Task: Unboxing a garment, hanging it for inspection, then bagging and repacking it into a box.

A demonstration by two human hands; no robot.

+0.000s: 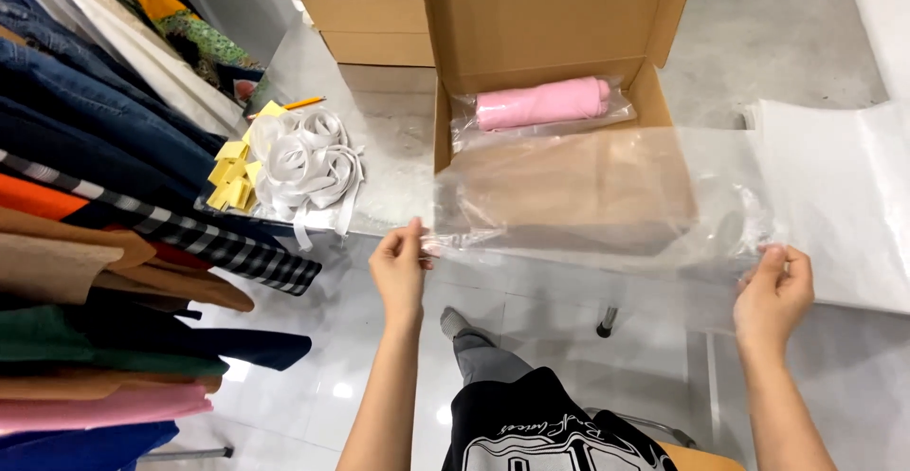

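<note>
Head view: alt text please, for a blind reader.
Two hands, left and right, stretch a clear plastic bag between them above an open cardboard box. A bagged pink roll lies in the box; folded clothes are stacked at left.

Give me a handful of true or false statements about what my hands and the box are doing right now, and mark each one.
1. Both hands hold a clear plastic bag stretched between them. True.
2. The left hand pinches the bag's edge. True.
3. The cardboard box is closed. False: its lid stands open.
4. A blue roll lies in the box. False: the roll is pink, wrapped in clear plastic.
5. The right hand rests on the clothes. False: it grips the bag; the clothes hang at the left.
</note>
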